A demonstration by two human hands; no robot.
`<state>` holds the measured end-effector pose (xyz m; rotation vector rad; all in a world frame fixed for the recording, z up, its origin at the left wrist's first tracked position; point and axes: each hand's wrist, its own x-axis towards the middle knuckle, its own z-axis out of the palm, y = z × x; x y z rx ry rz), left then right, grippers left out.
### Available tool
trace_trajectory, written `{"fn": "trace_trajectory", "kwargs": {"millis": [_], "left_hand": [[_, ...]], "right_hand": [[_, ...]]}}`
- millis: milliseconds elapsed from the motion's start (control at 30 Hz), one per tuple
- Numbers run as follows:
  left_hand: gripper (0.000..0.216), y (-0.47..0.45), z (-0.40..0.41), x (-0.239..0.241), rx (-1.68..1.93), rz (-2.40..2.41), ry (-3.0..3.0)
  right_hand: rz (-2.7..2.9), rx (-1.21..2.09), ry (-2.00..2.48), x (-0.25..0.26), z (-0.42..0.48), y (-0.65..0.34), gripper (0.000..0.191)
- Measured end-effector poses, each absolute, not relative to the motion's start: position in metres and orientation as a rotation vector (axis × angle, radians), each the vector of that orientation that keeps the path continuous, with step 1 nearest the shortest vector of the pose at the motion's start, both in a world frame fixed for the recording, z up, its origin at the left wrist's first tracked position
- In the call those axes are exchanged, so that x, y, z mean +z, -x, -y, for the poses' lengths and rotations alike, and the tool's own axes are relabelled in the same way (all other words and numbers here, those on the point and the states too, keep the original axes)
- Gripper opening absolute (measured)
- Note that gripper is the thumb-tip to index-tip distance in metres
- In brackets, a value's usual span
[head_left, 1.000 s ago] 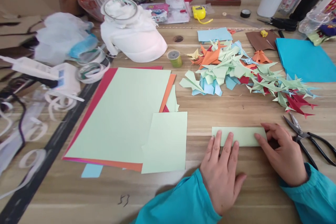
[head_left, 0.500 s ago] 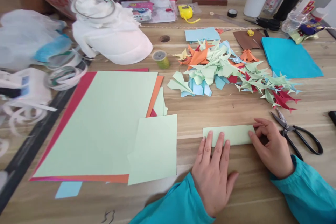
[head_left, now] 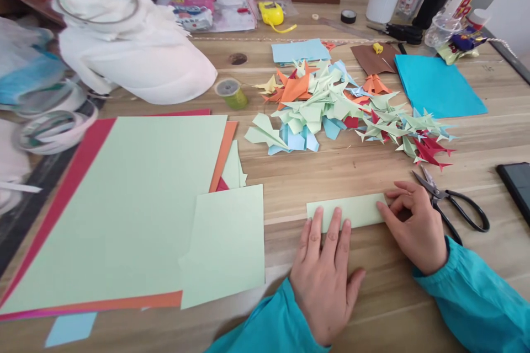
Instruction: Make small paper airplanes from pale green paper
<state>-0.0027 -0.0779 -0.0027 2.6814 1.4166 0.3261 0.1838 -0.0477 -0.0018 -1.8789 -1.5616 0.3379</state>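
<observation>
A folded pale green paper strip [head_left: 356,209] lies flat on the wooden table [head_left: 372,298] in front of me. My left hand [head_left: 325,276] rests flat with its fingers stretched out, the fingertips pressing the strip's left end. My right hand [head_left: 414,226] lies on the strip's right end, fingers curled down and pressing the paper. Both sleeves are teal.
Black scissors [head_left: 453,207] lie just right of my right hand, a dark phone [head_left: 517,185] further right. A heap of folded paper shapes [head_left: 343,110] sits beyond. Large coloured sheets [head_left: 136,204] and a smaller green sheet [head_left: 227,242] lie left. Tape rolls, white bags and blue paper [head_left: 436,85] crowd the back.
The view has swung to the right, bringing the phone into sight. Both hands stay on the green strip, my right hand's fingers shifted slightly along its end.
</observation>
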Motion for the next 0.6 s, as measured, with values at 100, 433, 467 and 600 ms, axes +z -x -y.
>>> {"fn": "trace_trajectory", "kwargs": {"millis": [100,433,467,600], "left_hand": [[0.064,0.0029,0.0779,-0.0033,0.326,-1.415,-2.689],[0.064,0.0028,0.0779,-0.0039,0.301,-1.42,-2.721],[0.064,0.0027,0.0779,-0.0039,0.304,-1.421,-2.72],[0.062,0.0024,0.0782,-0.0048,0.317,-1.434,-2.704]], "right_hand": [[1.535,0.353,1.88,-0.0021,0.0472,-0.1838,0.018],[1.534,0.335,1.895,-0.0012,0.0461,-0.1833,0.02],[1.539,0.326,1.896,-0.0009,0.0461,-0.1833,0.019],[1.561,0.332,1.901,-0.0007,0.0462,-0.1841,0.018]]}}
